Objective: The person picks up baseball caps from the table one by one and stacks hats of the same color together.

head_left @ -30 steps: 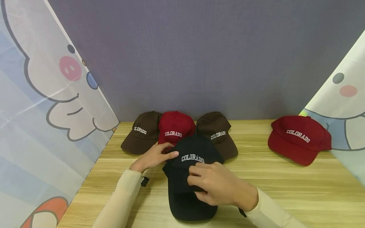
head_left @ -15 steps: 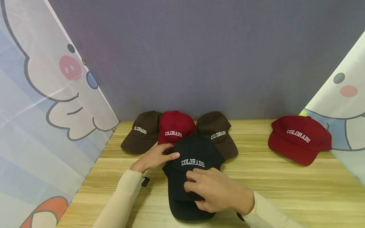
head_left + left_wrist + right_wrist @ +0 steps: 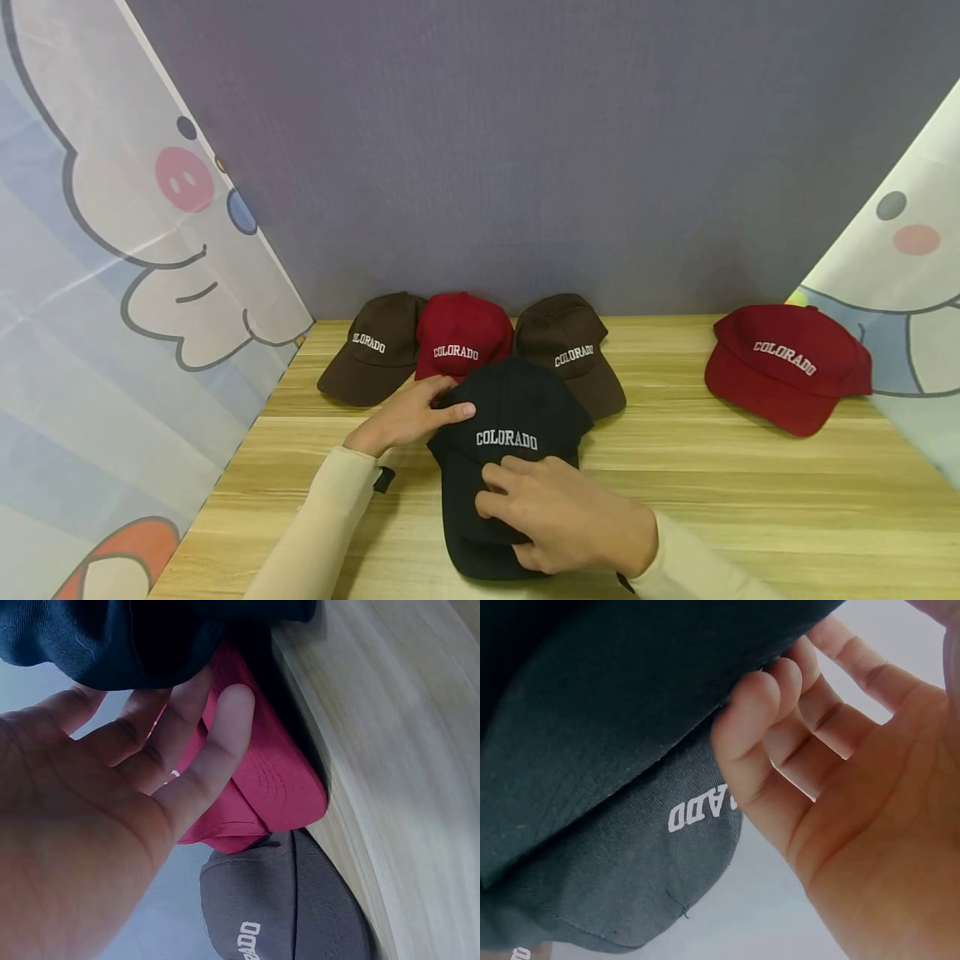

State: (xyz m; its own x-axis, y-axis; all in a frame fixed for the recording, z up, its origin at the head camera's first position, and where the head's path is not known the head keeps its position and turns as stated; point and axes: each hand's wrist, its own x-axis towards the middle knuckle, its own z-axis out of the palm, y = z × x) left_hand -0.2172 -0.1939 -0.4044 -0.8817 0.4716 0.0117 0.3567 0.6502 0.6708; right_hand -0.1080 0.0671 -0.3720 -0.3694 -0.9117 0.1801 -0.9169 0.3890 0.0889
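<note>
A black baseball cap (image 3: 517, 400) with white COLORADO lettering sits in the front middle, its visor over a second black visor (image 3: 480, 562) below. My right hand (image 3: 562, 508) pinches the upper cap's visor; in the right wrist view its curled fingertips (image 3: 750, 712) press the visor's edge. My left hand (image 3: 405, 417) holds the black cap at its left side, thumb in front and fingers behind the edge. In the left wrist view, some fingertips are hidden behind the black fabric (image 3: 165, 645). A red cap (image 3: 262, 761) lies just beyond that hand's fingers.
Behind the black cap stand a brown cap (image 3: 375, 342), a red cap (image 3: 461, 329) and another brown cap (image 3: 570, 350) against the grey wall (image 3: 525, 167). Farther right on the wooden table (image 3: 750, 500) sits another red cap (image 3: 787, 358). Cartoon-printed sheets (image 3: 112, 292) flank both sides.
My right hand has moved down and slightly left in the head view, bringing the upper black cap's visor closer over the lower one. The left hand has barely moved.
</note>
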